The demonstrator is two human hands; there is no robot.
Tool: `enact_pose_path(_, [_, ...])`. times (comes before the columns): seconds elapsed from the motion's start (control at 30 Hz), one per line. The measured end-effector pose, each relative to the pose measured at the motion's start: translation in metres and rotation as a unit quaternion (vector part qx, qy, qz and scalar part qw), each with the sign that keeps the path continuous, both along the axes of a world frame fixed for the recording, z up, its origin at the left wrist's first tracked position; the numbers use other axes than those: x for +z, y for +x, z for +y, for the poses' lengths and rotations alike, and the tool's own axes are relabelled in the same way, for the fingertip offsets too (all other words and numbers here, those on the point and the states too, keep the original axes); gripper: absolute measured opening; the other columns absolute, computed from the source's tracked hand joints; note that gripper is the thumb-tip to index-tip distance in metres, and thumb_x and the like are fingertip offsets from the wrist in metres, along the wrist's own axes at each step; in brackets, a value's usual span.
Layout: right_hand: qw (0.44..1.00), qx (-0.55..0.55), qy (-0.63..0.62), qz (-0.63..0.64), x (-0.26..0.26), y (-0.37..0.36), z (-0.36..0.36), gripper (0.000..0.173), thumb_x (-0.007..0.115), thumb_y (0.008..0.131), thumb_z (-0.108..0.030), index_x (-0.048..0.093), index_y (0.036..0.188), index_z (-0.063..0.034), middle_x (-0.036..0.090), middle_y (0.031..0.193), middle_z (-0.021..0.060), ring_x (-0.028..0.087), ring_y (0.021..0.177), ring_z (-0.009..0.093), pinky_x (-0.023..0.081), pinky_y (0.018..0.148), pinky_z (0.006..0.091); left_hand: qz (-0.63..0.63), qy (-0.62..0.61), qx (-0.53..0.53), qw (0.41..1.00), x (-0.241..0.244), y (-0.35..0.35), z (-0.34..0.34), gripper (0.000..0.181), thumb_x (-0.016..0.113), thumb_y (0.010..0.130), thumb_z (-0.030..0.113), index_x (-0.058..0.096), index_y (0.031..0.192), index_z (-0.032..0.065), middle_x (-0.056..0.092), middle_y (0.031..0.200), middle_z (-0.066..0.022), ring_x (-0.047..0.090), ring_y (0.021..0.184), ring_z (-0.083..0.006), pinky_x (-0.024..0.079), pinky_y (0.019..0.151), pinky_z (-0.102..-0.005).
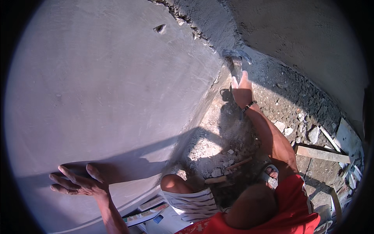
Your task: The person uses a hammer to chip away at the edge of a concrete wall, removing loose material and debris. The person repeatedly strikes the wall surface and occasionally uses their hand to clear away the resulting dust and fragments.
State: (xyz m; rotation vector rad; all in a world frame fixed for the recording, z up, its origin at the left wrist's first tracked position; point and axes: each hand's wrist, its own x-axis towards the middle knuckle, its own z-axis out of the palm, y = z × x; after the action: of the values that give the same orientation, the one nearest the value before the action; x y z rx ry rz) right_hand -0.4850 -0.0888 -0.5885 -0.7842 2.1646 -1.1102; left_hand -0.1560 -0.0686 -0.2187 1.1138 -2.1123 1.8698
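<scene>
My right hand [243, 91] grips the handle of a hammer [237, 65], which looks like a claw hammer. Its curved metal head is at the corner where the smooth grey plastered wall [117, 87] meets the rough base. Whether the head touches the wall cannot be told. On the lower left, my left hand [79, 181] lies against the plaster with its fingers spread, holding nothing. A ragged broken edge [192, 27] runs along the wall's far side, with rough exposed mortar [209, 22] beside it. A small chipped hole [159, 28] shows in the smooth face.
Rubble [204, 143] covers the ground below the wall. To the right are white broken chunks [314, 134], a wooden strip [323, 154] and a pale board [347, 136]. A second wall [298, 35] rises at upper right. Flat cartons [146, 215] lie beside my knee.
</scene>
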Motion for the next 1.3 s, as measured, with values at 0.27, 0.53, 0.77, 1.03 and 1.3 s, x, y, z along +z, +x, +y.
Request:
enact_pose_path(0.27, [0.897, -0.239, -0.309, -0.206, 0.039, -0.004, 0.006, 0.035, 0.052, 0.089, -0.02, 0.04, 0.113, 0.0013, 0.057, 0.075, 0.0167, 0.057, 0.065, 0.028, 0.046, 0.065, 0.0403, 0.003, -0.013, 0.0, 1.0, 0.0, 0.004, 0.001, 0.064, 0.039, 0.092, 0.049, 0.033, 0.138, 0.0051, 0.018, 0.147, -0.0187, 0.006, 0.137, -0.0394, 0.013, 0.107, -0.0548])
enact_pose_path(0.53, [0.955, -0.132, -0.24, -0.115, 0.063, -0.03, 0.022, 0.027, 0.056, 0.086, -0.018, 0.049, 0.101, 0.0041, 0.06, 0.069, 0.0177, 0.059, 0.062, 0.031, 0.046, 0.062, 0.0407, -0.007, -0.014, 0.007, 1.0, 0.004, 0.01, 0.008, 0.064, 0.039, 0.092, 0.049, 0.032, 0.139, 0.0067, 0.018, 0.148, -0.0171, 0.007, 0.136, -0.0399, 0.012, 0.107, -0.0555])
enact_pose_path(0.77, [0.999, -0.008, -0.013, -0.032, 0.012, -0.007, 0.001, 0.044, 0.054, 0.087, -0.026, 0.043, 0.114, 0.006, 0.059, 0.093, 0.0312, 0.058, 0.093, 0.045, 0.045, 0.079, 0.0478, 0.003, -0.011, -0.008, 1.0, -0.006, 0.003, -0.008, 0.064, 0.038, 0.092, 0.048, 0.033, 0.138, 0.0026, 0.017, 0.147, -0.0214, 0.004, 0.137, -0.0399, 0.013, 0.107, -0.0554])
enact_pose_path(1.03, [0.88, -0.239, -0.316, -0.263, 0.066, -0.014, 0.02, 0.039, 0.055, 0.088, -0.023, 0.042, 0.11, 0.0056, 0.057, 0.071, 0.0104, 0.058, 0.064, 0.022, 0.047, 0.061, 0.0365, -0.013, -0.015, 0.027, 0.999, 0.007, 0.006, 0.013, 0.066, 0.039, 0.092, 0.048, 0.031, 0.138, 0.0016, 0.016, 0.147, -0.0214, 0.003, 0.137, -0.0394, 0.012, 0.107, -0.0556])
enact_pose_path(1.3, [0.981, -0.001, -0.144, -0.128, -0.004, 0.004, 0.05, 0.021, 0.053, 0.088, -0.021, 0.046, 0.095, -0.0029, 0.046, 0.059, 0.003, 0.049, 0.049, 0.016, 0.044, 0.048, 0.0307, -0.003, 0.003, 0.001, 1.0, -0.001, 0.009, 0.003, 0.065, 0.039, 0.092, 0.047, 0.031, 0.138, 0.0024, 0.013, 0.148, -0.0211, -0.001, 0.138, -0.039, 0.008, 0.107, -0.0567])
